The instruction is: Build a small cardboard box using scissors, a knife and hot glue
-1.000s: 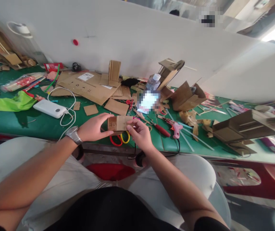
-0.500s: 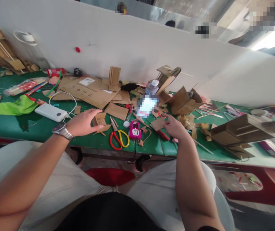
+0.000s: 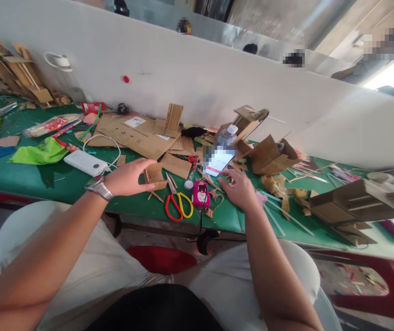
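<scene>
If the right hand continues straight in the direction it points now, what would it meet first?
Probably the lit phone, just beyond the right hand, though the hand's height above the green table is unclear.

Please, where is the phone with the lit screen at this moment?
In the head view, the phone is slightly right of centre, just in front of the clear bottle and beyond the right hand.

Both forearms forward, left hand with thumb and fingers apart, right hand with fingers bent.
</scene>
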`<state>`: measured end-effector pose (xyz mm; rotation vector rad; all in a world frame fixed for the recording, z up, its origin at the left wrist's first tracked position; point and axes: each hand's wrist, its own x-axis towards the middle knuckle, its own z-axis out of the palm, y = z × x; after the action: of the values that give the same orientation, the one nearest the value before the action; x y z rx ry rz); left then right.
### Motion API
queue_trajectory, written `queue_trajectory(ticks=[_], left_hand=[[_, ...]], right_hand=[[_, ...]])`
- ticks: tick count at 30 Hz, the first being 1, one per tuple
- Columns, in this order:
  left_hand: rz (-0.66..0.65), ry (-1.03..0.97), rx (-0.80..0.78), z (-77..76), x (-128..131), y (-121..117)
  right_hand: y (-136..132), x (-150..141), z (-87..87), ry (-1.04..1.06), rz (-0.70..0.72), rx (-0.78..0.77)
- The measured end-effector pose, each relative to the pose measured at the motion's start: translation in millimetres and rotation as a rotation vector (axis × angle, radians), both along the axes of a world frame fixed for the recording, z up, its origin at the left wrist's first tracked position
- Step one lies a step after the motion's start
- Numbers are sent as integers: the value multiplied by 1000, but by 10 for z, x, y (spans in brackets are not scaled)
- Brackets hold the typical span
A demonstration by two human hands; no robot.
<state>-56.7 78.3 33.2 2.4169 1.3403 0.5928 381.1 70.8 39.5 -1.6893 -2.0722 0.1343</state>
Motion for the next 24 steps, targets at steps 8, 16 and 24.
queue_trajectory(ticks=[8, 16, 24], left_hand=[[150, -216, 117, 286, -408, 63], [65, -393, -85, 278, -443, 65], [-133, -457, -274, 274, -427, 2]], right_hand=[[526, -980, 93, -218, 399, -238], [1379, -1755, -73, -456, 389, -388], [1223, -1536, 236, -310, 344, -323]])
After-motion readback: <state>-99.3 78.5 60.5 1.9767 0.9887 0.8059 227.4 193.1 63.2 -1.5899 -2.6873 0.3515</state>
